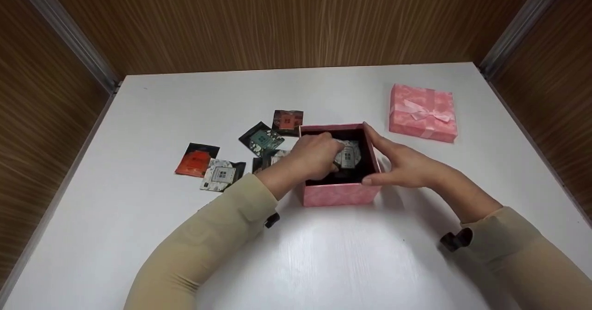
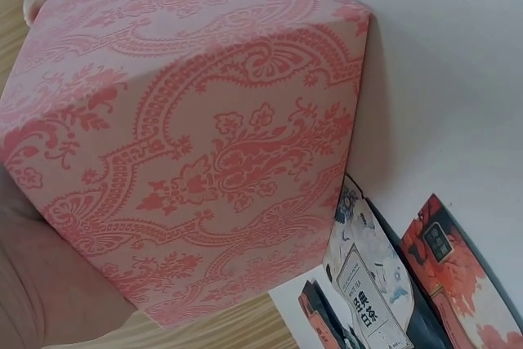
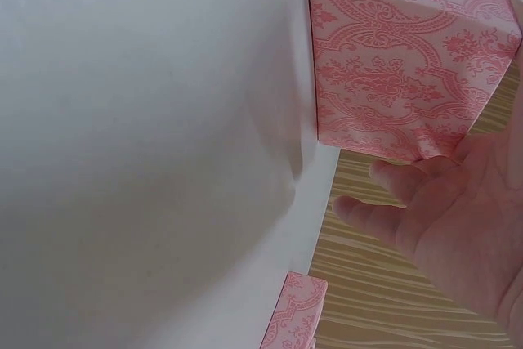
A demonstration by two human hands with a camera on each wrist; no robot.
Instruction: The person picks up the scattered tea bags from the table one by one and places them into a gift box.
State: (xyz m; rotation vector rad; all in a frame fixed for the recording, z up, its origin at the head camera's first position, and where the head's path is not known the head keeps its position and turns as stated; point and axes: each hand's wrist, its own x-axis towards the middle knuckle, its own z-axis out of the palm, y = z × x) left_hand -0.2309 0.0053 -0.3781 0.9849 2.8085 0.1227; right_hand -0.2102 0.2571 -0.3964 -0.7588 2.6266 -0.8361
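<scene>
An uncovered pink box (image 1: pixel 340 195) with a dark inside stands on the table. My left hand (image 1: pixel 317 155) reaches down into it, the thumb and index finger pinching the left edge of a pale patterned tea bag packet (image 1: pixel 349 155). Its other fingertips are hidden in the box. Against the box's right side rests my right hand (image 1: pixel 404 164), the thumb at the front corner and the fingers spread toward the back corner. In the right wrist view, the fingers (image 3: pixel 384 220) look mostly straight, and some stand off the box wall.
Several tea bag packets lie left of the box, among them a red one (image 1: pixel 196 159), a white one (image 1: pixel 222 175), a green one (image 1: pixel 262 139) and a dark red one (image 1: pixel 287 121). The pink lid with a bow (image 1: pixel 423 113) sits at the back right. Wooden panels (image 1: pixel 296 23) enclose the table.
</scene>
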